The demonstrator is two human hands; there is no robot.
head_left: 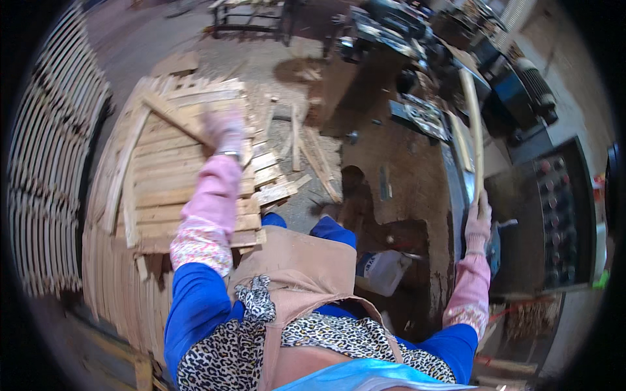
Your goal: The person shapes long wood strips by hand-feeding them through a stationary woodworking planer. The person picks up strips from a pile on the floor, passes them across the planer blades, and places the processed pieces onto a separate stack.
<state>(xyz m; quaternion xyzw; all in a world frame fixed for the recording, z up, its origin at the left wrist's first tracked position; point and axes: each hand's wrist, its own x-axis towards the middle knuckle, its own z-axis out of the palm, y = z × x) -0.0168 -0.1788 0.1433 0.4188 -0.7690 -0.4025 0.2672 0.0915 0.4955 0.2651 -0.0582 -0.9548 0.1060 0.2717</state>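
My right hand (pixel 478 225), in a pale glove, is closed round the near end of a long wooden strip (pixel 474 124). The strip stretches away along the machine's right side and looks bowed in this view. My left hand (pixel 225 130) is over a stack of wooden slats (pixel 169 173) on the left. Motion smears its fingers, so whether they grip anything is unclear. A loose slat (pixel 171 116) lies slantwise across the stack, its near end by my left hand. Another slat (pixel 128 171) lies along the stack's left side.
A machine with a brown flat top (pixel 407 156) and metal parts stands to the right, beside a motor (pixel 531 85) and a control panel (pixel 554 208). A whitish plastic jug (pixel 383 272) is near my legs. Wood offcuts (pixel 316 159) litter the floor. Racked slats (pixel 55 163) stand far left.
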